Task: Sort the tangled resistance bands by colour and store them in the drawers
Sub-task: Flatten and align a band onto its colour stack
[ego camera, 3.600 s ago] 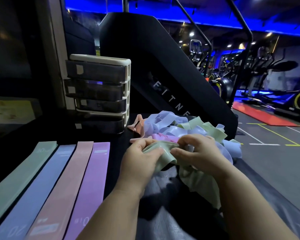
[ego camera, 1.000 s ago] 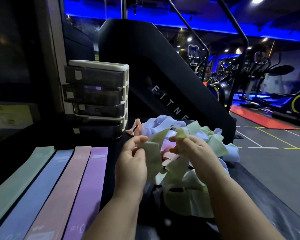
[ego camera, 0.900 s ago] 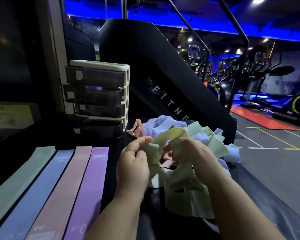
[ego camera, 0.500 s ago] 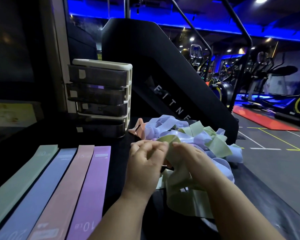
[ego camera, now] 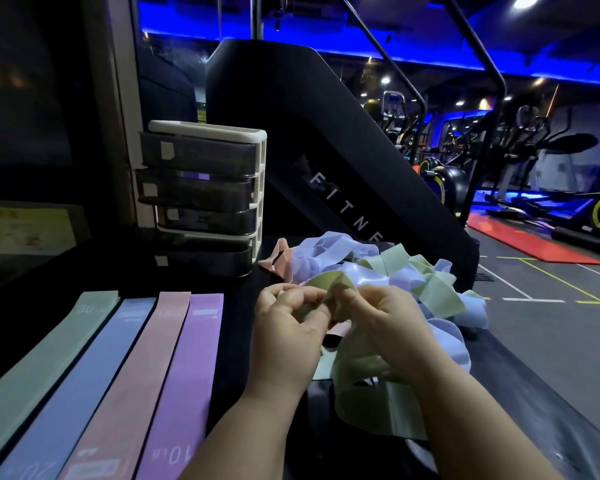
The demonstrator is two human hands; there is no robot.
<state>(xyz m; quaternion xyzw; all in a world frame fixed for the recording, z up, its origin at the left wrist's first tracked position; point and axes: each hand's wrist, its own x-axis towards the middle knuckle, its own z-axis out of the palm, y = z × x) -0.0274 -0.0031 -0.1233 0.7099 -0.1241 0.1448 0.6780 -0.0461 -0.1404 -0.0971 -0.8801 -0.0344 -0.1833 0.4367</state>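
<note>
A tangled pile of resistance bands, pale blue, green and pink, lies on the dark table to the right of centre. My left hand and my right hand both pinch a green band just in front of the pile; its loops hang down below my right wrist. Flat on the left lie a green band, a blue band, a pink band and a purple band, side by side. The drawer unit, cream frame with smoky drawers, stands behind them.
A large black stair machine marked FITNE rises right behind the pile and drawers. The table edge drops off on the right to the gym floor. A yellow sign sits at the far left.
My hands have come closer together and lower over the pile, bunching the green band between them. Earlier they held it raised and spread apart.
</note>
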